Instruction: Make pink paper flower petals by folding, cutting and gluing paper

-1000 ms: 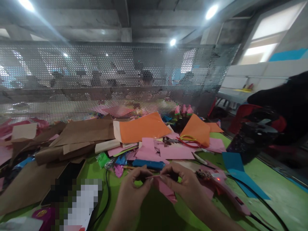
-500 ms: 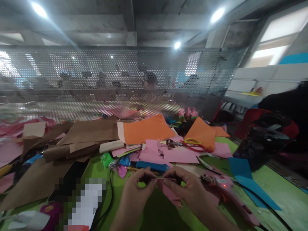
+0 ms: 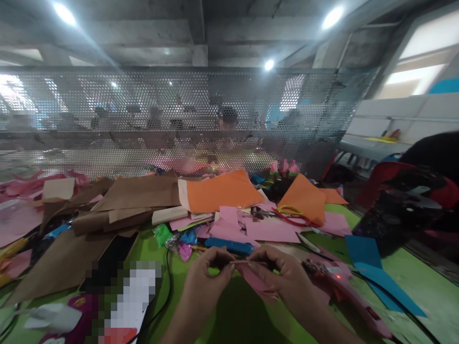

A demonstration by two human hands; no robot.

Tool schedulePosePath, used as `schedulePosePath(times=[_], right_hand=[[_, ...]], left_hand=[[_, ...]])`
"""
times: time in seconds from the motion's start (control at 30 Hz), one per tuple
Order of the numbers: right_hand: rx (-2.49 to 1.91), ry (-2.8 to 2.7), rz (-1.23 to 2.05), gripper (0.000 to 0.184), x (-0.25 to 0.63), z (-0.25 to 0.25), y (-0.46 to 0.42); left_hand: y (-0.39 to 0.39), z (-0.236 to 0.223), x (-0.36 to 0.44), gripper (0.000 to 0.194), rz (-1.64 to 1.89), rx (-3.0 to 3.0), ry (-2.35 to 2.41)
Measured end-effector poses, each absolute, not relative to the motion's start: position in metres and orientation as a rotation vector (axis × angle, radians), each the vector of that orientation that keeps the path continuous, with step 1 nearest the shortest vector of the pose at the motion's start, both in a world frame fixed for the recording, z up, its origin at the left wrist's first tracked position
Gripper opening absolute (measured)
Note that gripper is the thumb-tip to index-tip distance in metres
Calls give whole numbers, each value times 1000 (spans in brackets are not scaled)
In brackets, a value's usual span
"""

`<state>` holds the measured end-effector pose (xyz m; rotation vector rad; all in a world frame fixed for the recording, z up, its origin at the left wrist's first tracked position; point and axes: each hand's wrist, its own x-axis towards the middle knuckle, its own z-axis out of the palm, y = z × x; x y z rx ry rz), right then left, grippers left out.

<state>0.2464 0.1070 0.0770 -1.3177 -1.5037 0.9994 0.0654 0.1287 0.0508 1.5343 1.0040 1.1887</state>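
Note:
Low in the middle of the view, my left hand [image 3: 208, 276] and my right hand [image 3: 283, 277] meet over the green table [image 3: 236, 315]. Both pinch a small piece of pink paper [image 3: 256, 282], which I hold by its top edge between thumbs and fingertips. It hangs down under my right hand. A pink glue gun [image 3: 344, 291] with a red light lies just right of my right hand. A blue pen-like stick [image 3: 229, 246] rests just beyond my fingers.
Brown paper sheets [image 3: 132, 196], orange sheets [image 3: 222, 191], pink sheets [image 3: 268, 229] and blue sheets [image 3: 373, 267] cover the table. A black cable [image 3: 165, 286] runs at left. A perforated metal screen [image 3: 179, 114] stands behind, with people beyond it. A person in black [image 3: 430, 157] sits at right.
The view has shifted slightly; my hands stay together, still pinching the pink paper, with only small finger movements.

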Motion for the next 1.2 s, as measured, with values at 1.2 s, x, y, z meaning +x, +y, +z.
schedulePosePath(times=[1.2], right_hand=[[-1335, -1630, 901, 13, 242, 78, 98]], left_hand=[[124, 51, 72, 5, 1159, 1539, 1014]])
